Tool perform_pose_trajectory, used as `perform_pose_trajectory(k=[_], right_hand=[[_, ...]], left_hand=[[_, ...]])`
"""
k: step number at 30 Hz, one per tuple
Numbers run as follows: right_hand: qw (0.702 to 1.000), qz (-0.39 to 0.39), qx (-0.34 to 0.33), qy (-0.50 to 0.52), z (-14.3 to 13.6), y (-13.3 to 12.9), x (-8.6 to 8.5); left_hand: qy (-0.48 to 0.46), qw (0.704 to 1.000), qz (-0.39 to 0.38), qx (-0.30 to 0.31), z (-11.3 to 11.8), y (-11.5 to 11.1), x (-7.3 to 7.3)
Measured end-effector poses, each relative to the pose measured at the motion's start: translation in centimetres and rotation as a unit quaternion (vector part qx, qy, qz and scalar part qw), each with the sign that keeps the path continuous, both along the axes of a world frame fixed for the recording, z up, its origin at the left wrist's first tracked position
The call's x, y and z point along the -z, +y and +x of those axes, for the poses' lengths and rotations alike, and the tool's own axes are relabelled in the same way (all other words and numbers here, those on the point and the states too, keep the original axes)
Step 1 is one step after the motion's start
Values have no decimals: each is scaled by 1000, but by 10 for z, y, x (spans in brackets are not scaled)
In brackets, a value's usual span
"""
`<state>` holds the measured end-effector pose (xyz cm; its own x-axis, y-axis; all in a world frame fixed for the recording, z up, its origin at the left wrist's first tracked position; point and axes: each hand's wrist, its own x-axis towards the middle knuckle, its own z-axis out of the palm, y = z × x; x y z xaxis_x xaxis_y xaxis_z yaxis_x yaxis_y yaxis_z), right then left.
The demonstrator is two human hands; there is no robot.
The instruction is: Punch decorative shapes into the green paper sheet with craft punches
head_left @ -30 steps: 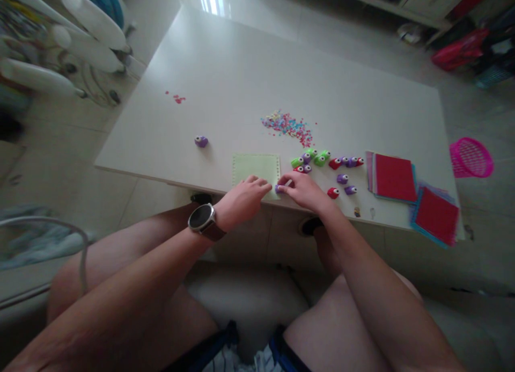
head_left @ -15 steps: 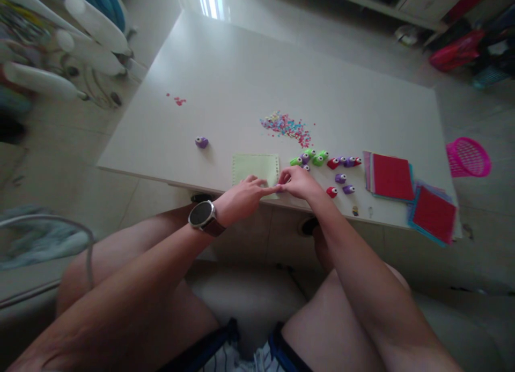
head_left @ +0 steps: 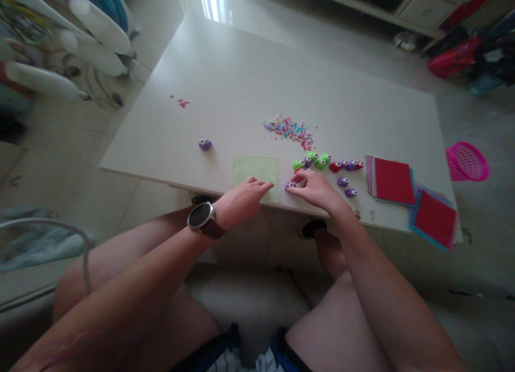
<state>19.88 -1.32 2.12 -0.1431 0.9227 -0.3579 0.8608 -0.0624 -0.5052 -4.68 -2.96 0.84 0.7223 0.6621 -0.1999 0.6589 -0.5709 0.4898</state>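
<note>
A pale green paper sheet (head_left: 256,169) with small holes along its edges lies at the table's near edge. My left hand (head_left: 247,196), a watch on its wrist, rests on the sheet's lower part, fingers stretched and lying flat. Just right of the sheet, my right hand (head_left: 314,188) has thumb and forefinger around a small purple craft punch (head_left: 290,186) with a white eye-like spot. Close behind that hand are green punches (head_left: 323,161) and a red punch (head_left: 335,167). Two more purple punches, one of them the lower punch (head_left: 351,192), lie to its right.
Colourful paper dots (head_left: 289,130) are heaped mid-table, with red dots (head_left: 183,103) at far left. A lone purple punch (head_left: 205,144) stands left of the sheet. Red-topped paper stacks (head_left: 393,181) lie at right; the second stack (head_left: 434,217) overhangs the near edge. A pink basket (head_left: 468,161) stands beyond.
My right hand has moved right, off the sheet's right edge, with the purple punch. My left forefinger no longer reaches to the right hand; the left hand stays on the sheet.
</note>
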Motion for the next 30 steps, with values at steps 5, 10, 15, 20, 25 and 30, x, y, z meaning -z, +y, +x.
perform_pose_trajectory(k=[5, 10, 15, 20, 25, 30], right_hand=[[997, 47, -43, -35, -8, -4, 8], [994, 64, -41, -81, -4, -2, 7], [991, 54, -45, -113, 5, -4, 6], [995, 43, -67, -57, 0, -5, 2], [997, 10, -80, -22, -3, -4, 0], [996, 13, -83, -30, -2, -5, 2]], left_hand=[[20, 1000, 21, -5, 1, 2, 4], [27, 999, 17, -20, 2, 1, 5], [29, 999, 14, -16, 1, 2, 5], [27, 999, 20, -14, 2, 2, 5], [29, 999, 22, -15, 2, 1, 5], [31, 999, 23, -11, 1, 1, 5]])
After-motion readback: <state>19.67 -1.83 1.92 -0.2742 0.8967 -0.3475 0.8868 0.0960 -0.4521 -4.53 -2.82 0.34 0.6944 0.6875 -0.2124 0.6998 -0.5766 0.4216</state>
